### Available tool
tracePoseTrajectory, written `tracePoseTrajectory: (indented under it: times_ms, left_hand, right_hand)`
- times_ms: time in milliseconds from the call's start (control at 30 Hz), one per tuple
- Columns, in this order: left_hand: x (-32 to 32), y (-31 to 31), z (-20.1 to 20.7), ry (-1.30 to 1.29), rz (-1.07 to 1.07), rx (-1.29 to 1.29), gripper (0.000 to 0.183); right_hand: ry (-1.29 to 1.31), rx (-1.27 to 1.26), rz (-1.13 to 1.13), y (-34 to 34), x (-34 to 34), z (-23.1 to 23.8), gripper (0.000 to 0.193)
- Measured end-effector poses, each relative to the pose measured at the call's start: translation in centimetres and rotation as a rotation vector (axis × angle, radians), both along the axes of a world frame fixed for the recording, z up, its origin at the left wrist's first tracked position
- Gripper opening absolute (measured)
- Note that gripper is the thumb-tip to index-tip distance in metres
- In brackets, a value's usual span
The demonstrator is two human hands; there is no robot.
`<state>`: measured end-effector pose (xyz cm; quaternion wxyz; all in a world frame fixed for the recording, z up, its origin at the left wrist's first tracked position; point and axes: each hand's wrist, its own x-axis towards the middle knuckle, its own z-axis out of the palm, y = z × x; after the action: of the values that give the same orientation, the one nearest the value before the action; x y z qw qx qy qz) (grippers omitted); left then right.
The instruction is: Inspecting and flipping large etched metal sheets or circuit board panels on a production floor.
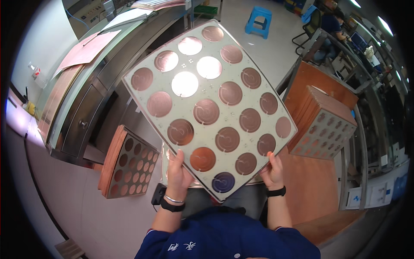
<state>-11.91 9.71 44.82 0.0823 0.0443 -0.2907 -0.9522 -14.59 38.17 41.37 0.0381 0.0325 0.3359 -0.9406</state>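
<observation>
A large pale circuit board panel [217, 121] with rows of round copper discs is held up before me, tilted cornerwise. My left hand [178, 173] grips its lower left edge, the thumb on the face. At the lower right edge, my right hand [273, 172] is closed on the same panel, its fingers partly hidden behind it. Light glares off several upper discs, and a disc at the bottom corner looks dark blue. Beneath the panel, a strip of another panel [165, 164] shows over my lap, mostly covered.
A stack of similar panels [129, 164] leans at the left. Another stack [325, 125] stands on a wooden rack [310, 190] at the right. A glass-topped desk [97, 82] with papers runs along the left. Behind are a blue stool [258, 21] and a seated person [332, 30].
</observation>
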Motion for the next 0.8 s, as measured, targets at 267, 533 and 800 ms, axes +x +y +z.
tracePoseTrajectory:
  times_ms: [267, 533, 800]
  left_hand:
    - [0.7, -4.3, -0.9, -0.071, -0.013, -0.022, 0.036]
    - [0.1, -3.5, 0.0, -0.204, -0.052, -0.115, 0.034]
    - [0.2, -3.4, 0.5, -0.22, -0.031, -0.128, 0.035]
  right_hand:
    - [0.021, 0.202, 0.032, 4.4, -1.7, 4.5, 0.048]
    - [0.137, 0.589, 0.143, 3.9, -2.8, 4.2, 0.042]
    - [0.088, 0.616, 0.12, 3.2, -2.7, 4.3, 0.038]
